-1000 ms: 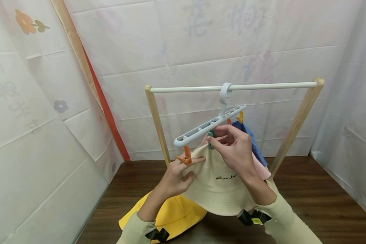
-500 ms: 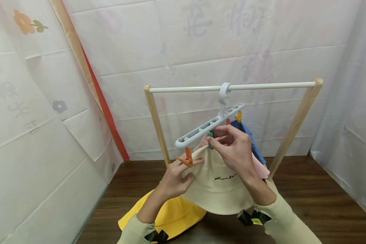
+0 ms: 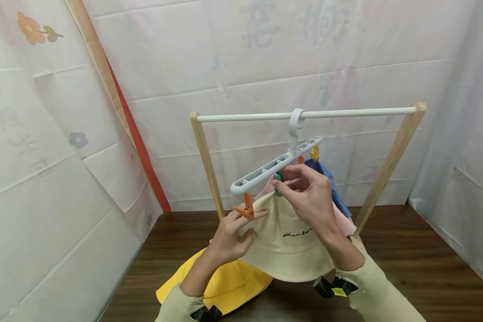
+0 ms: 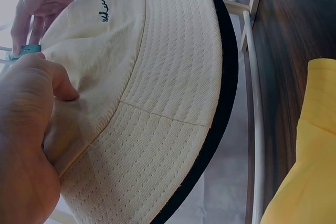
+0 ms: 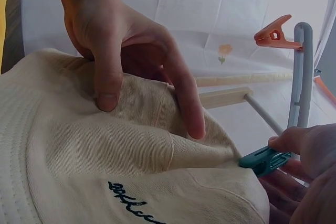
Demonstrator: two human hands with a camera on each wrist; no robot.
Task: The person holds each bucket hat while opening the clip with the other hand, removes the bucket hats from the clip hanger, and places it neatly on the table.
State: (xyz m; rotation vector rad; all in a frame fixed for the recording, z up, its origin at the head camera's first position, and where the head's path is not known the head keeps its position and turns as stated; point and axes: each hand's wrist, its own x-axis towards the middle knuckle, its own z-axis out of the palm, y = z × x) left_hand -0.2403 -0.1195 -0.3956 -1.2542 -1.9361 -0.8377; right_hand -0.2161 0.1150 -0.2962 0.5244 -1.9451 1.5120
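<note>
A cream bucket hat [image 3: 298, 261] with dark script hangs beneath a pale blue hanger [image 3: 261, 174]. My right hand [image 3: 311, 197] pinches a green clothespin [image 3: 278, 184] between thumb and fingers. In the right wrist view the clothespin's [image 5: 265, 160] tip bites the gathered top of the hat [image 5: 131, 140]. My left hand [image 3: 231, 237] grips the side of the crown, its thumb and a finger pressing into the fabric. An orange clothespin [image 3: 246, 208] hangs from the hanger's near end, just over the left fingers. The left wrist view shows the hat's black underside [image 4: 226, 66] along the brim.
A white rail [image 3: 354, 113] on wooden posts [image 3: 390, 167] carries the hanger. Behind the right hand hang a blue cloth [image 3: 333, 190] under a yellow clothespin [image 3: 314, 154] and a pink cloth [image 3: 345, 222]. A yellow hat [image 3: 233, 286] lies on the dark wooden table [image 3: 418, 268] beneath the left forearm.
</note>
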